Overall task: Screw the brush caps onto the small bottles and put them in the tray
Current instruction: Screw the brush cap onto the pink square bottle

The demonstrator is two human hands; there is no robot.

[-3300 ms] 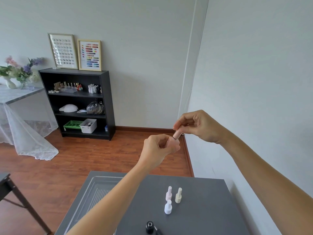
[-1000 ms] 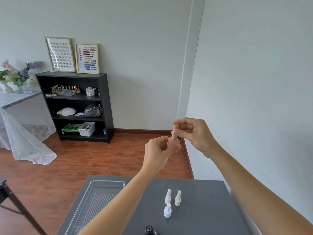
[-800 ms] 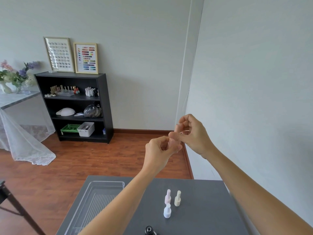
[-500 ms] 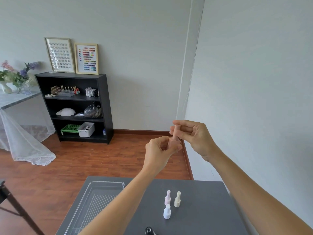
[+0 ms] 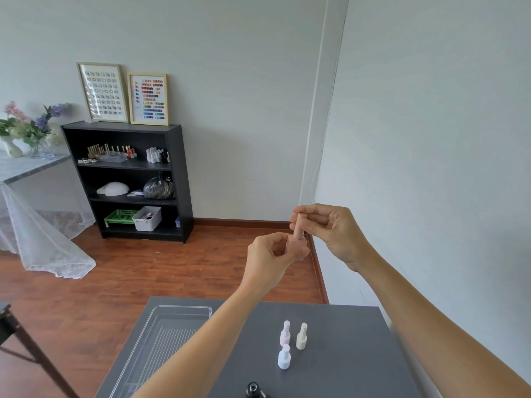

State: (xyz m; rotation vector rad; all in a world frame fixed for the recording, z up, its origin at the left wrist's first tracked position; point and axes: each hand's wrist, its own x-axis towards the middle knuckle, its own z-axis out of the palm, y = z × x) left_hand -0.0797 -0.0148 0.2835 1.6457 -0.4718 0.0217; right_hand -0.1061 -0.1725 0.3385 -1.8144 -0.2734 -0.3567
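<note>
I hold a small peach bottle (image 5: 293, 245) upright in the air above the far edge of the table. My left hand (image 5: 271, 258) is closed around its body, and my right hand (image 5: 330, 228) pinches its peach brush cap (image 5: 299, 226) from the right with fingertips. On the grey table (image 5: 344, 354) stand three capped bottles: pale pink (image 5: 285, 334), cream (image 5: 301, 337) and light blue (image 5: 284, 358). A clear plastic tray (image 5: 169, 334) lies at the table's left side, partly hidden by my left forearm. I see nothing in the part that shows.
A black open bottle (image 5: 253, 390) sits at the bottom edge of the table. A white wall runs close along the right. Beyond the table lie a wood floor, a black shelf unit (image 5: 129, 182) and a lace-draped table (image 5: 26, 179). A dark stand leg (image 5: 17, 334) is at the left.
My right fingers have shifted their grip around the cap while my left hand kept the bottle still. Both hands stayed at about the same height.
</note>
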